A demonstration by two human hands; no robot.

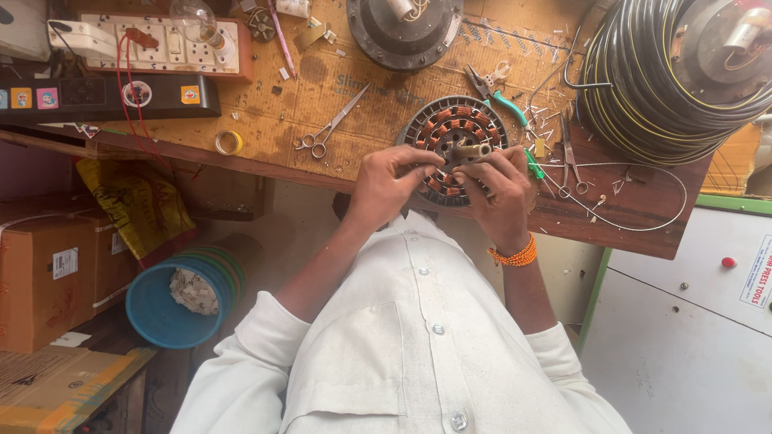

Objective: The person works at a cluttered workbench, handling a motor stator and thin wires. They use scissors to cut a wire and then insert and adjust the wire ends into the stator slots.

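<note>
A round fan stator (455,122) with copper-coloured coils around a dark slotted core lies at the near edge of the wooden workbench (265,120). A short brass-coloured shaft (471,150) sticks out of its middle. My left hand (388,184) grips the stator's near left rim, fingers curled over the coils. My right hand (500,189), an orange bead band at the wrist, pinches at the windings beside the shaft. Both hands rest on the stator's near side and hide that part of it.
Scissors (328,128) lie left of the stator, green-handled pliers (497,90) and a second pair of scissors (569,157) right of it. A coil of black cable (643,88), a switchboard with a bulb (161,40), a tape roll (228,142), a blue bucket (165,301) and cardboard boxes (48,273) surround me.
</note>
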